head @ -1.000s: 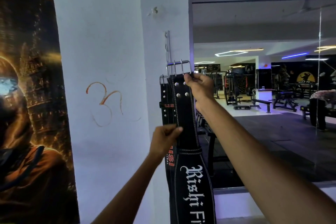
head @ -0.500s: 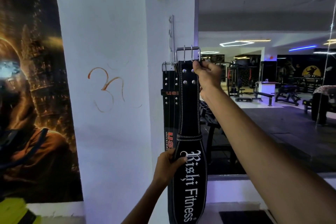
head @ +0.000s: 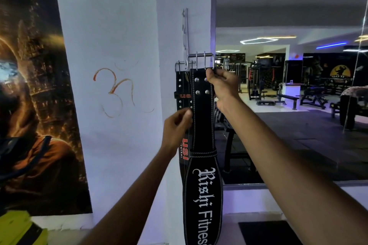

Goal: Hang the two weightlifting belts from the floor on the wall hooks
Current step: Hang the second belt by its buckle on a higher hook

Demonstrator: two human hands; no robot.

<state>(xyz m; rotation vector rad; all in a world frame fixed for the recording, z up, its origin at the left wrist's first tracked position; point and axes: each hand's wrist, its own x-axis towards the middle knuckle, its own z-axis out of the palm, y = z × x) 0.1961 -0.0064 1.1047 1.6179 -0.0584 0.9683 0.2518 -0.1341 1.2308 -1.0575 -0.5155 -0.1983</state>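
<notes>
At the pillar's corner, right fingers [head: 214, 72] pinch the top edge of the front belt [head: 202, 125], just under its steel buckle [head: 200, 61]. The right hand [head: 223, 85] has barely shifted. The left hand [head: 176, 127], half a second ago down by the white lettering, has climbed to mid-strap, fingertips closed on the belt's left edge. Behind hangs the second belt [head: 182, 93], its buckle up at the hook rail [head: 185, 30] on the white wall [head: 119, 26].
</notes>
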